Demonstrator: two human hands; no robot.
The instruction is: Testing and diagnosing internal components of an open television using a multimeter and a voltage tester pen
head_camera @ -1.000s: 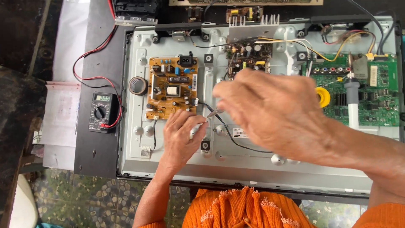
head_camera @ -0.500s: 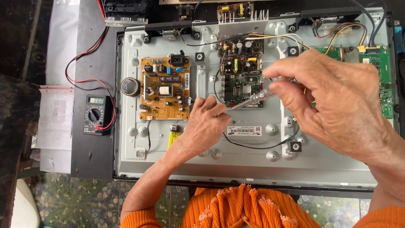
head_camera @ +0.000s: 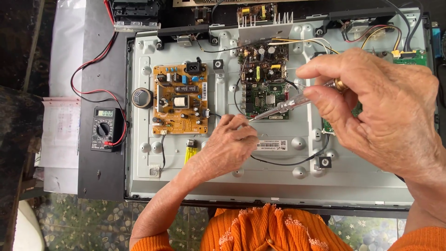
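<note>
- Right hand (head_camera: 376, 111), clamped on the clear-handled tester screwdriver (head_camera: 290, 103), has lifted rightward, tip over the dark green circuit board (head_camera: 264, 95).
- Left hand (head_camera: 227, 148) stays curled, pinching the thin black wire (head_camera: 288, 161) near the tip.

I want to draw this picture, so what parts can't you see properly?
Head view only:
- The green board at the right: mostly hidden behind the right hand.
- The screwdriver tip: hidden at the left hand fingers.
- The yellow lighter: partly covered by the left wrist.
- The meter screen: too small to read.
- The top boards: cut off by the picture's edge.
</note>
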